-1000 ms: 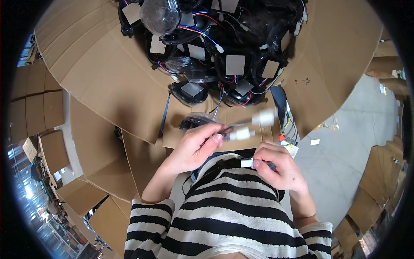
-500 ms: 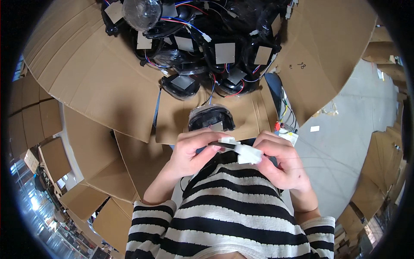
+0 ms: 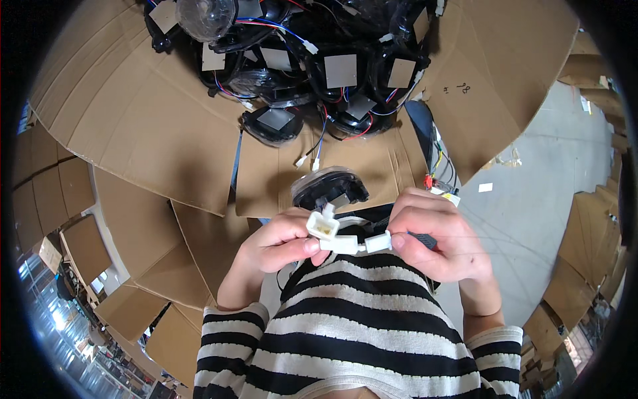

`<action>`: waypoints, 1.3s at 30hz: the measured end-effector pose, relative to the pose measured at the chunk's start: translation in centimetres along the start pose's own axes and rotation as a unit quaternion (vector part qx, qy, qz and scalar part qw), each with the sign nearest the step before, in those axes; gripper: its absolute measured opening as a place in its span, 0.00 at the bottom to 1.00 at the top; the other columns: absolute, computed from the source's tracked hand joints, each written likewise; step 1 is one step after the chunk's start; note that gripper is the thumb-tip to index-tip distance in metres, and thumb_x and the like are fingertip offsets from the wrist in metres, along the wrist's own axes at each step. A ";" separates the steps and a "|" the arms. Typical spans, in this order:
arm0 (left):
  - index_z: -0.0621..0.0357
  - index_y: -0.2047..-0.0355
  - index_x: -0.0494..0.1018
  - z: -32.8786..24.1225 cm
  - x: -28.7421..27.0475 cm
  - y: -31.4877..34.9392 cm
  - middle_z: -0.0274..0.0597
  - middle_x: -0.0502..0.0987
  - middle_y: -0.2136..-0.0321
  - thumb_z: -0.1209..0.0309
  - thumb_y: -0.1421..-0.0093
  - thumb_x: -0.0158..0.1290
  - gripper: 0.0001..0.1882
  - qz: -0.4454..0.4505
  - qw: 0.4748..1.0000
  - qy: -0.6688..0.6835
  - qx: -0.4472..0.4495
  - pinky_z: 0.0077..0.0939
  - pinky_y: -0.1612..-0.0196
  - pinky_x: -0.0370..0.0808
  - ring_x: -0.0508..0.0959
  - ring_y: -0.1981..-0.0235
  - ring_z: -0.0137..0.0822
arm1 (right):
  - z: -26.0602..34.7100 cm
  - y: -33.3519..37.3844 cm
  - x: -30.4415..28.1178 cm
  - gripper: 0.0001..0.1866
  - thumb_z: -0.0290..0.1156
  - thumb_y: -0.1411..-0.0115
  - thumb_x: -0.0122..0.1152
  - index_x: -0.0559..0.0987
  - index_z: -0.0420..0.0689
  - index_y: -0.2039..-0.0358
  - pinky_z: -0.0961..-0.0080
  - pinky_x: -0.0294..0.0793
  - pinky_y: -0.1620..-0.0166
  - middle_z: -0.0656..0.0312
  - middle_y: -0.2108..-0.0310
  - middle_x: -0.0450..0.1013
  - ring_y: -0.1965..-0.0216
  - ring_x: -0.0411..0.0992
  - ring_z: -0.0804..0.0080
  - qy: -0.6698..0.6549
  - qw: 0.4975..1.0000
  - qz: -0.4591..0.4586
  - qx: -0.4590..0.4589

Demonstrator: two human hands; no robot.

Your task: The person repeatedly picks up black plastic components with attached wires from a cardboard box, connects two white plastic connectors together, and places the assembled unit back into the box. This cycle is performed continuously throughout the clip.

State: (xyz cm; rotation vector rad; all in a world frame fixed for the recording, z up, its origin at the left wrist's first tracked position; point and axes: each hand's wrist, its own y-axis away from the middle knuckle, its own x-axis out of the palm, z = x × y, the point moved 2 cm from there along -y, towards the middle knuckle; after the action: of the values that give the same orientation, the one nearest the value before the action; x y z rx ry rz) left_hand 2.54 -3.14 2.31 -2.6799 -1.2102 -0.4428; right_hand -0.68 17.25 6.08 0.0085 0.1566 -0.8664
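My left hand pinches a pair of white plastic wire connectors between thumb and fingers. One is a square connector housing whose open mouth faces up; beside it a longer white connector points to the right. My right hand grips a smaller white plug, with a dark sleeve or cable behind its fingers. The plug's end lies in line with the longer connector, a narrow gap between them. Just beyond my hands sits a black lamp unit with a clear cover, on cardboard.
Several black lamp units with grey square pads and coloured wires are heaped on a large cardboard sheet ahead. To the right, red, yellow and black wires hang by the cardboard's edge. Cartons stand on the left.
The white connectors, overlapping and blurred before, now show separately, the left hand's socket turned upward and the right hand's plug lined up. The view has shifted slightly.
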 end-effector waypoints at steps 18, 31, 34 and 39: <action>0.67 0.68 0.69 -1.2 0.5 -0.2 0.41 0.71 0.81 0.74 0.43 0.41 0.10 -0.081 0.979 -0.152 -0.113 0.21 0.76 0.67 0.70 0.81 0.32 | 0.6 1.3 -1.3 0.02 0.21 0.56 0.52 0.70 0.38 0.81 0.73 0.60 0.76 0.59 0.83 0.63 0.80 0.60 0.65 0.066 0.997 -0.048 0.012; 0.67 0.66 0.71 -2.5 0.4 -1.3 0.42 0.73 0.77 0.84 0.52 0.45 0.12 -0.166 0.951 -0.260 0.009 0.17 0.75 0.68 0.73 0.77 0.29 | 2.8 0.6 -1.8 0.02 0.20 0.55 0.51 0.70 0.36 0.81 0.74 0.59 0.76 0.59 0.82 0.64 0.79 0.61 0.66 0.018 0.999 -0.045 -0.013; 0.67 0.67 0.72 -2.0 0.7 -1.4 0.43 0.73 0.77 0.86 0.54 0.46 0.13 -0.190 0.943 -0.272 0.028 0.18 0.75 0.67 0.72 0.78 0.29 | 2.7 0.4 -1.3 0.02 0.20 0.54 0.50 0.69 0.36 0.81 0.74 0.58 0.76 0.59 0.83 0.63 0.79 0.60 0.66 0.006 0.998 -0.060 -0.004; 0.66 0.67 0.72 -1.1 1.0 -1.1 0.43 0.73 0.78 0.87 0.56 0.47 0.14 -0.246 0.918 -0.301 0.073 0.17 0.78 0.65 0.71 0.80 0.29 | 2.3 0.6 -1.0 0.02 0.20 0.54 0.50 0.69 0.37 0.81 0.74 0.57 0.77 0.59 0.83 0.63 0.80 0.60 0.66 -0.001 0.997 -0.082 0.016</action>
State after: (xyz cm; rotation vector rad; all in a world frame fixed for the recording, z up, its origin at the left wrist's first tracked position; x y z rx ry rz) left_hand 2.08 -2.04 3.75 -2.4235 -1.9986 0.4543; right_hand -0.57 18.22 8.41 0.0252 0.1438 -1.0325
